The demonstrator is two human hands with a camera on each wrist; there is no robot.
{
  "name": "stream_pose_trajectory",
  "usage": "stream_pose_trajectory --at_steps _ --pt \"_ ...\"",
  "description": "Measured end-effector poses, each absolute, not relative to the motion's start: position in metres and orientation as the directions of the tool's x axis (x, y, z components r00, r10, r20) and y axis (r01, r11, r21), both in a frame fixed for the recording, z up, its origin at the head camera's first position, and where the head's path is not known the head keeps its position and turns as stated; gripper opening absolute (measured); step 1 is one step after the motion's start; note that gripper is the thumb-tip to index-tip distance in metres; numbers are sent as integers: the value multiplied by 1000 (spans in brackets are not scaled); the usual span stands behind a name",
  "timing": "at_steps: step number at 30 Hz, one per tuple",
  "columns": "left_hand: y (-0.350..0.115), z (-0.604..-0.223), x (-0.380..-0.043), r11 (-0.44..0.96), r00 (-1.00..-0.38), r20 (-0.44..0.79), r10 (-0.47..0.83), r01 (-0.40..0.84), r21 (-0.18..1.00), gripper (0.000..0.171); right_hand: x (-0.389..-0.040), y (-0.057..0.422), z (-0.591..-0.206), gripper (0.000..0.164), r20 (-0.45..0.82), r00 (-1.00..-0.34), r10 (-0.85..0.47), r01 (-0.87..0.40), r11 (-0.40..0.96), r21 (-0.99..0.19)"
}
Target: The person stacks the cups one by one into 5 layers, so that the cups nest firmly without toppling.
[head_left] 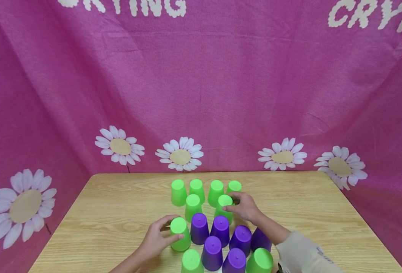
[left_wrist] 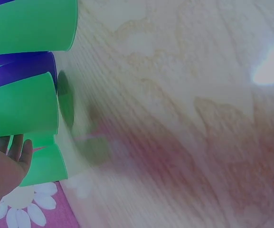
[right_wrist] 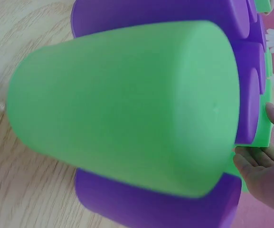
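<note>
You've got your left fingers (head_left: pixel 168 218) wrapped round one green cup (head_left: pixel 180 237), right fingers (head_left: pixel 240 196) gripping a second green cup (head_left: pixel 224 202), purple cups (head_left: pixel 212 254) nearby.

On the pink cloth (head_left: pixel 221 94), cropped white letters (head_left: pixel 156 7) read "RYING" above the table's (head_left: pixel 119 212) left side, "CRYI" above its right; sleeve print (head_left: pixel 319 251) over it is illegible.

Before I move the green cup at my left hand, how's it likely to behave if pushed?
The green cup looks like smooth plastic, so it's probably stiff and perhaps slightly slippery. Its wider end faces down, so a low push may slide rather than tip it. Pushed right, it would likely bump the purple cup close beside it.
</note>
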State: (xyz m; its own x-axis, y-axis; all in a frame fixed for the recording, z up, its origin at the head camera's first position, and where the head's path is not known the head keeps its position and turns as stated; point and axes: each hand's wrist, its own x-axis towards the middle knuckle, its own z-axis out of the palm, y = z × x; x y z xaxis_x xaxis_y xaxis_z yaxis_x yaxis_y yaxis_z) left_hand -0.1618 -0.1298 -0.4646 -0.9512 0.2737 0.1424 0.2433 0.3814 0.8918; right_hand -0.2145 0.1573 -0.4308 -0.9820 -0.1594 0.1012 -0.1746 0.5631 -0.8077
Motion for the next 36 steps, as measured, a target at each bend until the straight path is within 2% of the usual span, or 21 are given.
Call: stream_pose_trajectory --at_steps 11,18,36 --pt "-133 -457 -170 381 -963 145 225 225 897 49 -213 180 -429 40 85 -986 -144 -154 574 -805" --pt "-133 -446 -176 379 -954 203 223 276 883 47 -214 194 -429 41 76 -988 -138 -144 594 -791" --pt "-135 -418 -196 396 -967 242 84 256 882 48 -216 219 -429 42 74 -995 -66 -99 641 -761"
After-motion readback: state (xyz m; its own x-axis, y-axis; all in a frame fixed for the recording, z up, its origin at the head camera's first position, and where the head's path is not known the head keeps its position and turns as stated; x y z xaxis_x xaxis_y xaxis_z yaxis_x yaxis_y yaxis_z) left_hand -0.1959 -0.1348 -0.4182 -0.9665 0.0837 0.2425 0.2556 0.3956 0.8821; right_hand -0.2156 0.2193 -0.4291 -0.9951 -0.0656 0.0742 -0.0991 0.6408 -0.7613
